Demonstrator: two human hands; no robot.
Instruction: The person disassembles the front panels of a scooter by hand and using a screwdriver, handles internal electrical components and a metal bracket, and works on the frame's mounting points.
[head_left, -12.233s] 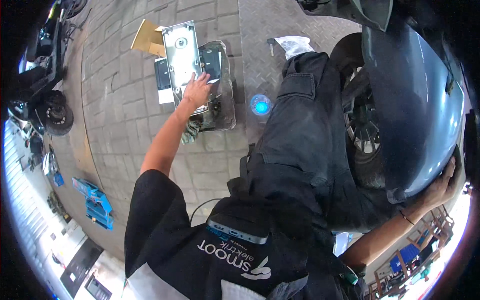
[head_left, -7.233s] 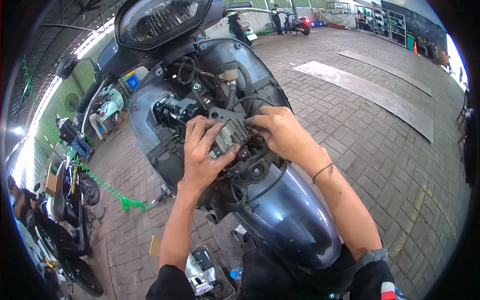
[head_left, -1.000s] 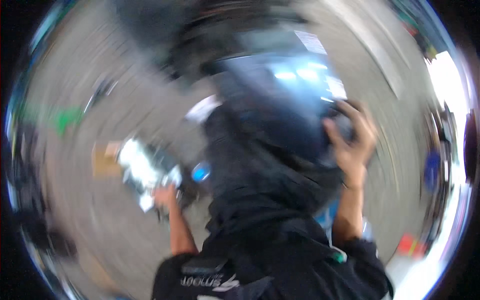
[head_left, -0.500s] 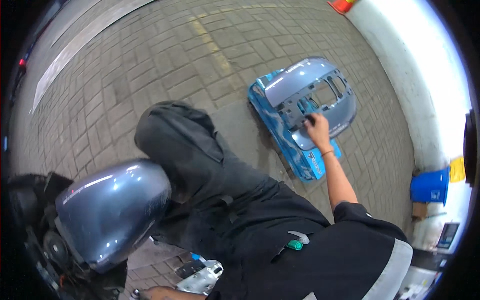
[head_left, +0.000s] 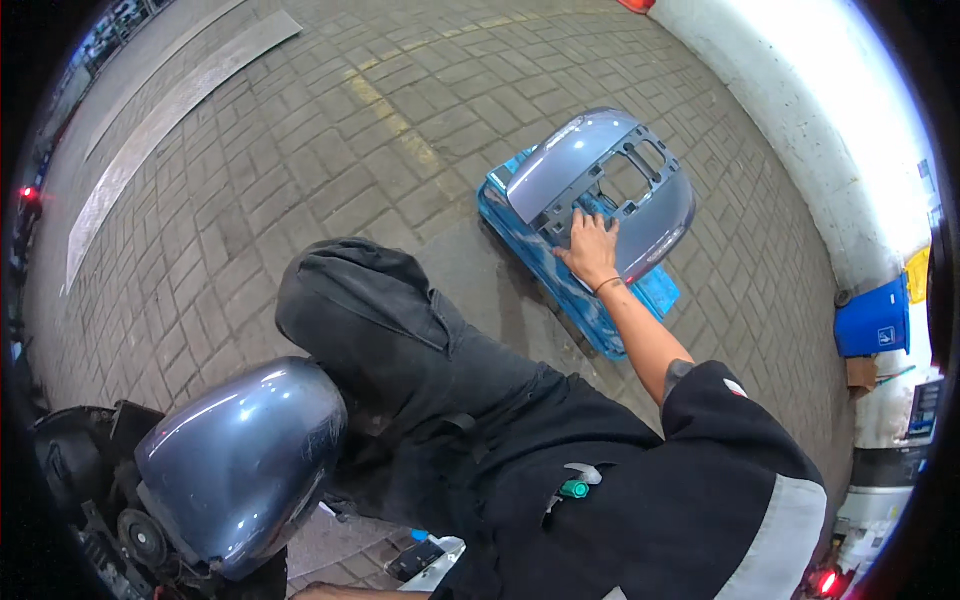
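Note:
My right hand (head_left: 590,245) rests on the inner side of a glossy blue-grey body panel (head_left: 640,240) with cutouts and tabs, its fingers spread. The panel lies on a blue slatted-looking stand or tray (head_left: 655,290) with a mottled pattern. My left hand is mostly out of sight at the bottom edge, where only skin (head_left: 330,590) shows; what it touches cannot be made out. At the lower left is the scooter's glossy front fender (head_left: 240,460), beside my bent leg (head_left: 400,330), with exposed black parts (head_left: 85,460) behind it. Silver parts (head_left: 445,560) show below my leg.
A metal strip (head_left: 170,120) lies on the paved floor (head_left: 370,160) at the upper left. Along the white wall (head_left: 820,120) on the right stand a blue bin (head_left: 870,315), a cardboard box (head_left: 862,375) and silver and black equipment (head_left: 880,500).
A second ago I faced the other parts on the floor. In the last half second my right hand shifted left along the panel and its curled fingers spread out.

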